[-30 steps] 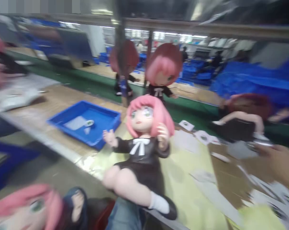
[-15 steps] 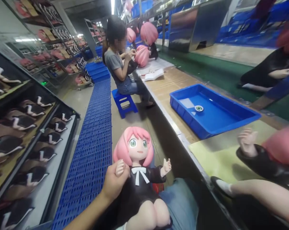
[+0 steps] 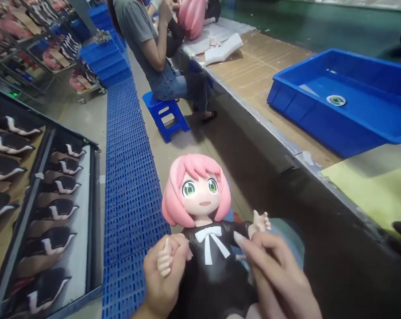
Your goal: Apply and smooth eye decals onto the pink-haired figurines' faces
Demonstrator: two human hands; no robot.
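Observation:
A large doll figure (image 3: 217,274) with pink hair, green eyes, a black dress and a white bow leans back over my lap. My left hand (image 3: 165,270) is wrapped round the figure's arm at the left, and its small pale hand sticks out of my grip. My right hand (image 3: 276,270) is at the figure's other arm, thumb and fingers drawn together in front of the dress. A small whitish tip shows at those fingers, too blurred to name. The figure's lower body is partly hidden by my right hand.
A blue tray (image 3: 306,117) with a small round green-and-white piece (image 3: 336,100) stands on the workbench (image 3: 253,62) at right. A co-worker (image 3: 137,40) sits ahead on a blue stool (image 3: 165,115). At left, a rack (image 3: 87,221) holds several black-dressed figure parts beside blue slatted flooring (image 3: 127,177).
My right hand has come into view at the figure's arm on the right. The view has tipped down and closer. My left hand still grips the other arm.

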